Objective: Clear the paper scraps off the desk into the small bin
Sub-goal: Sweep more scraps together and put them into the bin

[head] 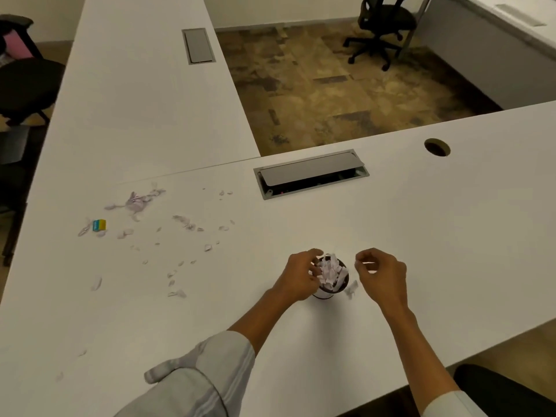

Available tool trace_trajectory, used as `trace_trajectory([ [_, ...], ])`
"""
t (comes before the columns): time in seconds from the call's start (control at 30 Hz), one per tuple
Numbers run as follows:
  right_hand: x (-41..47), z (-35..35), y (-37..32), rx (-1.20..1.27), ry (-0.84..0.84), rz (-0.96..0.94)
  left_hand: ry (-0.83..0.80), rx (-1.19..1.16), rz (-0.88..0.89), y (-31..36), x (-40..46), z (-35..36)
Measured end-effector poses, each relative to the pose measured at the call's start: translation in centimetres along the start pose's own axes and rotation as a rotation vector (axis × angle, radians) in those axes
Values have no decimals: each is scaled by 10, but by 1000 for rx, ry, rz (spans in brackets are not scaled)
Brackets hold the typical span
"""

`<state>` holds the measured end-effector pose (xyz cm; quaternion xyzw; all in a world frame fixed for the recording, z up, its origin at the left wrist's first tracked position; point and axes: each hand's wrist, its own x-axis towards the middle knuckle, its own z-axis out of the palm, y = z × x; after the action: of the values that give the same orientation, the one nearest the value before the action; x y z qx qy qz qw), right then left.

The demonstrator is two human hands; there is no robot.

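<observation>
A small round bin [326,293] stands on the white desk [421,236], stuffed with white paper scraps [331,273] that rise above its rim. My left hand [298,278] curls around the bin's left side, fingers at the rim. My right hand [382,273] hovers just right of the bin with fingers curled; thumb and forefinger look pinched, and whether a scrap is between them is unclear. One scrap [351,288] lies against the bin's right side. Several pale scraps [180,221] are scattered over the desk to the left, with a larger crumpled clump [136,203] at the far left.
A small blue and yellow block [99,225] lies among the left scraps. A half-open cable hatch [311,173] and a round grommet hole [437,147] sit behind the bin. Office chairs [382,28] stand on the carpet and at left [27,85].
</observation>
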<state>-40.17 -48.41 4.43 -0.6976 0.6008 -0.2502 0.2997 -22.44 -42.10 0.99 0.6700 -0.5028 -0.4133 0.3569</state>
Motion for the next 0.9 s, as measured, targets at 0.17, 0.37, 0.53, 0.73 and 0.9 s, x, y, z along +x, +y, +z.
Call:
trace_trajectory([
  [0.17,0,4,-12,-33,-94,-64,75,-152,-21,-16,-22,-34],
  [0.37,13,69,-24,-535,-438,102,223,-161,-153,-52,-62,-54],
  [0.53,13,85,-22,-529,-475,211,268,-75,-209,-86,-97,-64],
  [0.73,19,8,-25,-201,-181,105,191,122,-231,-108,-106,-61],
  [0.9,11,-13,26,-126,-25,263,22,317,-203,-105,-84,-34],
])
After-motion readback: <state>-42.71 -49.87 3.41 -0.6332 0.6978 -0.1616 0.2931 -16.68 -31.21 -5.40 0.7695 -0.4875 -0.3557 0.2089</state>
